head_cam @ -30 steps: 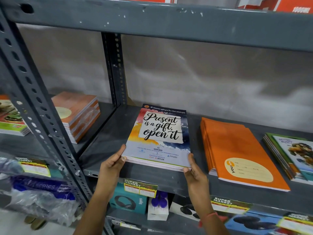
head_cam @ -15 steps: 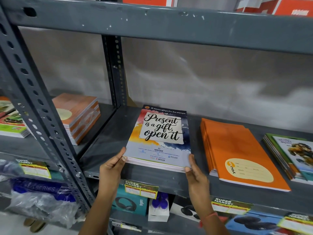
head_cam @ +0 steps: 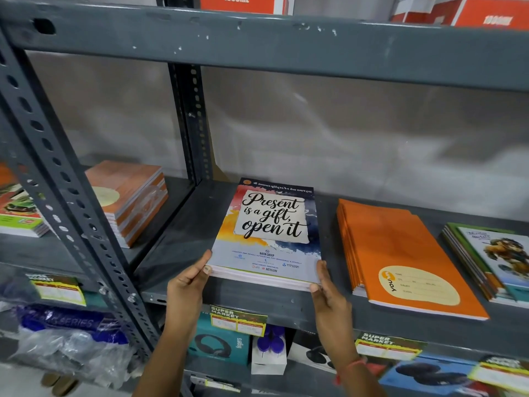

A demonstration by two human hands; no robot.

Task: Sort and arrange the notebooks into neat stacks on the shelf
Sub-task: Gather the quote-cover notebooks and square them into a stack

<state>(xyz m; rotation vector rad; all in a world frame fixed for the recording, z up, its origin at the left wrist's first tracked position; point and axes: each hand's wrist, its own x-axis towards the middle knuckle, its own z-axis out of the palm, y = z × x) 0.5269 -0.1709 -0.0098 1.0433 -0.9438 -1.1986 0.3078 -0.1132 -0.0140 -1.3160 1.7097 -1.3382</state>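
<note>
Grey metal shelf (head_cam: 183, 239): painted steel, chipped along the beam above; slotted uprights at my left and at the back; a pale wall behind.
Room: red cartons on the shelf overhead; boxed headphones (head_cam: 219, 343) and yellow-green price tags (head_cam: 239, 320) on the shelf below.
My left hand (head_cam: 187, 282): fingers together and nearly straight, pressed flat against the near left corner of the notebook stack (head_cam: 269, 233), thumb on the lower edge. It does not close round anything.
My right hand (head_cam: 329, 296): same pose at the near right corner, fingers along the side edge, thumb tip at the corner.
Notebook stack: lies flat on the shelf between my hands, near its front edge. The top cover reads "Present is a gift, open it" on a cream patch over red, yellow and navy splashes.
Orange notebooks (head_cam: 400, 253): a flat pile just to the right, apart from mine.
Illustrated notebooks (head_cam: 492, 259): further right, cut off by the frame.
Brown-orange notebooks (head_cam: 128, 196): a thicker stack in the left bay.
</note>
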